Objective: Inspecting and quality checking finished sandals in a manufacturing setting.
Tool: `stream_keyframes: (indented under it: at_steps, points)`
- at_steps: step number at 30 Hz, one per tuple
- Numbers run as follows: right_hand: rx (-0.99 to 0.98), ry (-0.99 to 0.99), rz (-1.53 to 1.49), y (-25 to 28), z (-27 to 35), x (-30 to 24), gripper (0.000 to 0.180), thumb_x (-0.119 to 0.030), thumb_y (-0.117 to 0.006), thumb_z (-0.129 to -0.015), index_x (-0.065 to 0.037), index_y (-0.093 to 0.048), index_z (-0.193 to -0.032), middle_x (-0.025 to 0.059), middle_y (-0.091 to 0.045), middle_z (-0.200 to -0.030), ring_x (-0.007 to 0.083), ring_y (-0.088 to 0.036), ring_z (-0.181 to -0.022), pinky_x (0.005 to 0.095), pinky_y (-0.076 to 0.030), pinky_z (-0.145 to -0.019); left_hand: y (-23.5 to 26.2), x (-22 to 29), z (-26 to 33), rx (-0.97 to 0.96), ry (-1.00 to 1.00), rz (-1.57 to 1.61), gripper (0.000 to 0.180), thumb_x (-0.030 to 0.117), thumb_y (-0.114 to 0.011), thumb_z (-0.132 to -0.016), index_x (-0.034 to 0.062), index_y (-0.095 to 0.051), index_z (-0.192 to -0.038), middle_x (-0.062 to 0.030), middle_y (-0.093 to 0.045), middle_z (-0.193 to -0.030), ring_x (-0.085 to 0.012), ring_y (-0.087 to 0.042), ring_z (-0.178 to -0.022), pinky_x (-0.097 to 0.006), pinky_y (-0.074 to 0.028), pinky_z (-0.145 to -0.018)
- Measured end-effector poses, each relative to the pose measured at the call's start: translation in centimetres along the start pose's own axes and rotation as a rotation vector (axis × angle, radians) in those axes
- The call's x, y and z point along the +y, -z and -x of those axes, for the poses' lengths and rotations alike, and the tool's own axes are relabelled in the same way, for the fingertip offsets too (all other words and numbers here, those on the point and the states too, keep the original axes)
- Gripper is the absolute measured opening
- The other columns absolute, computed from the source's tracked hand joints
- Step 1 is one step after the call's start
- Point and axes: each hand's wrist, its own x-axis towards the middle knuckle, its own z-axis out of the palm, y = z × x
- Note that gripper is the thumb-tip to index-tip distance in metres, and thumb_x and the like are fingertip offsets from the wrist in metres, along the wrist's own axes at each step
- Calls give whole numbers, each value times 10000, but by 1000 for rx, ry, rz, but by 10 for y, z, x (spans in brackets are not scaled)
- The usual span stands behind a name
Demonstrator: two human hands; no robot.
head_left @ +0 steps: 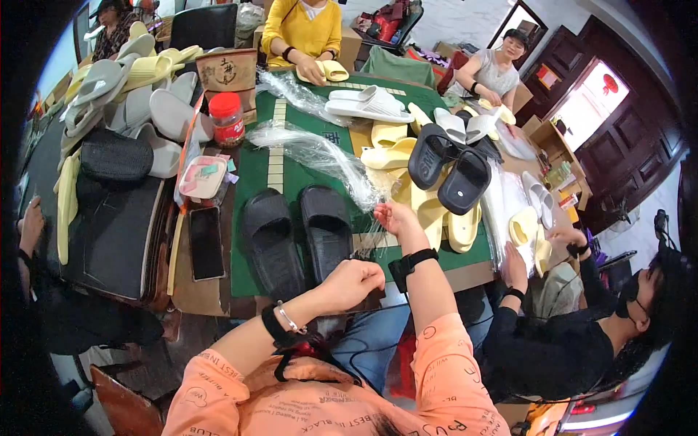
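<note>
1. Nearest, the left hand (354,282) is curled into a fist; whether it pinches anything, I cannot tell.
2. Just beyond and to its right, the right hand (392,216) has fingers closed on the end of a clear plastic bag (320,154), which trails away up-left.
3. Left of both hands lies a pair of black slippers (298,236), side by side on the green table mat (254,174).
4. Judged step: readying the bag; next likely calls for spreading its mouth.
5. Farther off, yellow slippers (407,189) pile up.

Two black rubber slide sandals (298,236) side by side on the green mat, two more black slides (447,171) atop the yellow pile, one red-lidded plastic jar (227,118), one black smartphone (206,242)
</note>
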Motion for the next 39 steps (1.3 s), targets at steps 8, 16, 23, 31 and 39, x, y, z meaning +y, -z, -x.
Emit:
stream_keyframes:
  at_steps: [8, 16, 23, 31, 39]
  points:
    - [28, -18, -47, 8, -15, 0, 145, -108, -452, -864, 11, -516, -810, 106, -561, -689, 224, -589, -584, 271, -523, -478, 28, 63, 45, -726, -235, 264, 188, 153, -517, -873, -24, -560, -828, -39, -565, -667, -103, -513, -629, -267, -432, -600]
    - [-6, 135, 291, -5, 17, 6, 222, -214, -456, -868, -23, -523, -778, 117, -564, -665, 258, -585, -586, 373, -520, -542, 68, 54, 53, -571, -74, -538, 191, 224, -496, -833, 74, -614, -837, -142, -595, -736, -333, -572, -702, -391, -442, -602]
    - [339, 656, 1619, -42, 129, 21, 418, -379, -463, -840, 0, -618, -752, 177, -614, -693, 317, -611, -689, 410, -475, -668, 96, 8, 48, -358, 142, -781, 199, 271, -536, -800, 123, -661, -847, -107, -638, -779, -297, -606, -739, -384, -478, -679]
    - [-567, 452, 970, -105, 169, 67, 251, -190, -442, -903, 8, -532, -1029, 89, -621, -879, 165, -599, -801, 276, -464, -732, 107, 13, 36, -116, 71, -955, 218, 293, -521, -807, 116, -646, -826, -122, -620, -726, -307, -597, -709, -404, -466, -630]
    - [-596, 376, 943, -101, 170, 81, 253, -206, -430, -918, -2, -579, -928, -5, -500, -680, 89, -470, -620, 223, -404, -591, 116, -7, 32, 62, -142, -769, 157, 213, -556, -768, 80, -640, -762, -130, -596, -731, -309, -574, -724, -393, -451, -657]
